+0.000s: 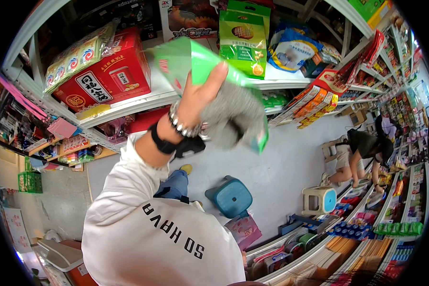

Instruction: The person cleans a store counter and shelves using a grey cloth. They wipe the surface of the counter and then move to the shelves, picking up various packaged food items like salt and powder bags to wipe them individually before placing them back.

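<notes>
My left hand (203, 94) grips a green and silver plastic packet (180, 57), held up in front of the lower shelf rack. A grey fuzzy cloth (236, 111) lies bunched against the packet, beside the palm; whether the fingers hold it too is unclear. A beaded bracelet and a black band circle the wrist. Of my right hand (243, 258), at most a skin-toned sliver shows at the edge of the white shirt, near a pink printed bag (246, 230). Behind the packet stand a green soy milk powder bag (243, 46) and a red carton (100, 77).
A blue plastic stool (233, 197) stands on the grey floor by my feet. Another stool (318, 201) is farther right, near a person (361, 150) bending over low shelves. A blue and white pouch (295, 50) sits on the metal shelf (286, 84), with hanging packets alongside.
</notes>
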Demonstrator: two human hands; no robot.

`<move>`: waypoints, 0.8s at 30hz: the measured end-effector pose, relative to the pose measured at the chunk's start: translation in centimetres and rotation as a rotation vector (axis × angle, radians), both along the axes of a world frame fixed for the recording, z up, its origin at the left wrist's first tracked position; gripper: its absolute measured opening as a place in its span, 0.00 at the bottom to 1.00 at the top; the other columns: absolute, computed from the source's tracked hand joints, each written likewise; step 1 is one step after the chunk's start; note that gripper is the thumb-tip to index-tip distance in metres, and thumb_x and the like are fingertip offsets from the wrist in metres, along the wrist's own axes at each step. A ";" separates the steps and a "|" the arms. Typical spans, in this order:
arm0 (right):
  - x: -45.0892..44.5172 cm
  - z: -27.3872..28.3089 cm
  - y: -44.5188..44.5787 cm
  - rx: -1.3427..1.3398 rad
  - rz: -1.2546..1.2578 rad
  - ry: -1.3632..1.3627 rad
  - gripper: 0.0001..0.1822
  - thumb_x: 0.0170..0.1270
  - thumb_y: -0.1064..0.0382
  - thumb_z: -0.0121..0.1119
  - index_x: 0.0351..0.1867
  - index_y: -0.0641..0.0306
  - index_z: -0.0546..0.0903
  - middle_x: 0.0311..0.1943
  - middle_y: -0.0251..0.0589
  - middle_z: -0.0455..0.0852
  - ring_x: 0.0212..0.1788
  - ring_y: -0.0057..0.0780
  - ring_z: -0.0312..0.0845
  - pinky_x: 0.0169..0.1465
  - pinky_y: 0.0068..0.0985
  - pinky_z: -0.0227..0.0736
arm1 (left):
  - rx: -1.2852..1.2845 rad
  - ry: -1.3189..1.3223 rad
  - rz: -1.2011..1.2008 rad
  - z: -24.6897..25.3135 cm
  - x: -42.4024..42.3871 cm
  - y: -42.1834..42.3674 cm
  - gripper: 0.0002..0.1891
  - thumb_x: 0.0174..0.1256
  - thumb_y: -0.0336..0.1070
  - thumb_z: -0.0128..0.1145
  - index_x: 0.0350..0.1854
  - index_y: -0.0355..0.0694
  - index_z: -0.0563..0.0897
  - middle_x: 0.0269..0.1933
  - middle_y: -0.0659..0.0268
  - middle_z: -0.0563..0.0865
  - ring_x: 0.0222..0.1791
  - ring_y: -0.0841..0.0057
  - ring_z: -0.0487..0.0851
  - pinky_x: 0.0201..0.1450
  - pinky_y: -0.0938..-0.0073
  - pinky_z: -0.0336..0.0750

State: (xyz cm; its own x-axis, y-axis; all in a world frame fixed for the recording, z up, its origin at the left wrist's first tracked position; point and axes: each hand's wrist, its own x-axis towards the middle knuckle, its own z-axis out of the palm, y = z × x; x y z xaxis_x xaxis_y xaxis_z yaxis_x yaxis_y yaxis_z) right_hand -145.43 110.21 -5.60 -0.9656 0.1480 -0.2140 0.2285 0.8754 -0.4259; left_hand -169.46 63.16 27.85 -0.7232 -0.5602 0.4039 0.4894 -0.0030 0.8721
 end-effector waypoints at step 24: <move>-15.4 1.0 -11.8 -0.098 -0.074 0.099 0.16 0.58 0.58 0.54 0.23 0.72 0.76 0.17 0.52 0.73 0.20 0.41 0.68 0.27 0.37 0.63 | -1.341 -0.288 1.064 2.2 -25.9 -30.1 0.16 0.58 0.51 0.52 0.28 0.44 0.82 0.27 0.51 0.82 0.27 0.52 0.80 0.28 0.55 0.75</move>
